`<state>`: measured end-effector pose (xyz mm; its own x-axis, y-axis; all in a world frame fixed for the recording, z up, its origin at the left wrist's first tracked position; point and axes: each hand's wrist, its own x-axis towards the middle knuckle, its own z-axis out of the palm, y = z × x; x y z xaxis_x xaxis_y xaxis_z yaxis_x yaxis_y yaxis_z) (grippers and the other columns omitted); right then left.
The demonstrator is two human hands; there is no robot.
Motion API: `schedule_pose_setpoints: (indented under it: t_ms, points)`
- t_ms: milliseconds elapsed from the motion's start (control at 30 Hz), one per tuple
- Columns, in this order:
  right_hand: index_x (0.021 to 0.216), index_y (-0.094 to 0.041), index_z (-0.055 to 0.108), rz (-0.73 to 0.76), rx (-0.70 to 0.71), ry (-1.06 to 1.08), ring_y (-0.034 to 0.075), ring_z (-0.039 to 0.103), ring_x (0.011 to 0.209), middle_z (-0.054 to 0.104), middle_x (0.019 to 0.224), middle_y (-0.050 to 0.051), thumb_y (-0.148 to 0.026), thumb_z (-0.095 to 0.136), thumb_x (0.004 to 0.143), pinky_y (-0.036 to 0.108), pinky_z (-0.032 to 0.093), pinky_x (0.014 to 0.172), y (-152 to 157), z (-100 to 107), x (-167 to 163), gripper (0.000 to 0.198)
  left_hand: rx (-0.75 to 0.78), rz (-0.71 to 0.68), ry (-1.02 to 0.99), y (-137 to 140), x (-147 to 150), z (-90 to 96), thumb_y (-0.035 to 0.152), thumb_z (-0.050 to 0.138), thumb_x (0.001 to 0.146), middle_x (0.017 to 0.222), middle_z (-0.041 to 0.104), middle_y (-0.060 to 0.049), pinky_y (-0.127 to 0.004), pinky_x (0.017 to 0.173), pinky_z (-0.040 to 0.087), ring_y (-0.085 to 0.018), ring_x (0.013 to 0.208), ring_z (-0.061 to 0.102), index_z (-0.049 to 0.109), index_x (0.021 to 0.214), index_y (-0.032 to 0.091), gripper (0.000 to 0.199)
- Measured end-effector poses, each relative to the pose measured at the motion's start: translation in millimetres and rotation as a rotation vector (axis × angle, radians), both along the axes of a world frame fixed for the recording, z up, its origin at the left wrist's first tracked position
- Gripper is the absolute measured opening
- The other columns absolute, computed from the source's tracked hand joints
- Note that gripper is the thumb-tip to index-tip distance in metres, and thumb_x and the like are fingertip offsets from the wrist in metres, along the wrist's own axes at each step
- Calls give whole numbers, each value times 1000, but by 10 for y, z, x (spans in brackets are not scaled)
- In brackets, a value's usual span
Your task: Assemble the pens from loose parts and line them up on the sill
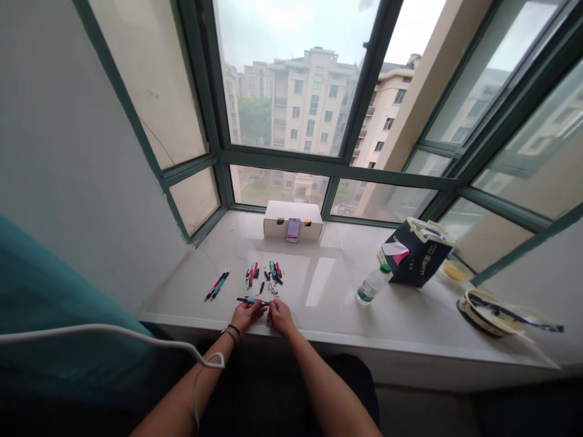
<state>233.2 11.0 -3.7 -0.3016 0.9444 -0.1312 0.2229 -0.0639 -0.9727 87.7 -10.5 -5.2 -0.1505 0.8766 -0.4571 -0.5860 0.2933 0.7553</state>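
Observation:
Near the front edge of the white sill, my left hand (248,315) is closed around a dark-and-teal pen (248,300) lying roughly level. The fingers of my right hand (279,317) pinch together at the pen's right end; whether a separate small part is between them is too small to tell. Just beyond my hands lies a loose group of pen parts (273,273), with red, teal, black and silver pieces. Several whole-looking pens (217,285), red and teal with black, lie side by side to the left.
A white box (291,212) stands by the window with a purple phone-like object (293,230) against its front. To the right are a clear bottle (372,285) with a green cap, a dark paper bag (418,252) and a round cream container (487,312). A white cable (113,329) crosses the lower left.

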Motion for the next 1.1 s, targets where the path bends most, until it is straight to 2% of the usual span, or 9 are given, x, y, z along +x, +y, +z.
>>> schedule_pose_setpoints:
  t_ms: [100, 267, 433, 633, 800, 967, 1100]
  points:
    - [70, -23, 49, 22, -2, -33, 11, 47, 39, 56, 51, -3, -59, 38, 92, 23, 37, 47, 19, -33, -3, 44, -20, 2, -22, 11, -1, 2, 19, 80, 70, 81, 75, -13, -29, 70, 61, -23, 74, 74, 64, 84, 11, 23]
    - [85, -25, 44, 53, -75, 28, 14, 51, 41, 59, 59, -5, -62, 45, 86, 24, 37, 42, 62, -87, 2, 37, -17, 7, -24, 29, -1, -11, 18, 81, 68, 80, 75, -11, -26, 63, 60, -21, 68, 74, 65, 85, 11, 25]
    - [70, -24, 43, 30, -79, -88, 13, 40, 35, 48, 45, -5, -62, 33, 90, 24, 32, 38, 91, -74, -19, 44, -16, 15, -25, 50, 16, -34, 21, 83, 65, 74, 74, -9, -24, 58, 58, -21, 67, 73, 65, 80, 11, 25]
    - [82, -25, 41, 45, -103, -31, 13, 41, 34, 52, 48, -6, -58, 40, 88, 24, 29, 35, 115, -92, -2, 34, -7, 52, -23, 69, 43, -58, 22, 84, 63, 71, 74, -8, -25, 58, 58, -20, 65, 73, 65, 79, 12, 27]
    - [75, -24, 40, 53, -89, -9, 11, 36, 32, 49, 45, -6, -55, 31, 92, 23, 26, 33, 112, -128, 15, 36, 9, 46, 5, 55, 52, -65, 25, 85, 62, 70, 73, -8, -25, 60, 59, -20, 65, 73, 65, 79, 12, 29]
    - [86, -24, 42, 56, -92, 114, 11, 38, 32, 53, 49, -8, -55, 47, 86, 20, 27, 33, 72, -156, 26, 32, 45, 3, 103, 35, 61, -47, 37, 85, 60, 74, 74, -7, -24, 60, 58, -19, 65, 72, 65, 81, 13, 37]
    - [82, -23, 43, 32, -69, 174, 9, 42, 35, 55, 53, -7, -53, 56, 82, 19, 30, 35, 49, -146, 47, 33, 62, 10, 131, 11, 55, -66, 45, 84, 58, 75, 74, -6, -26, 64, 58, -19, 67, 72, 66, 84, 14, 45]
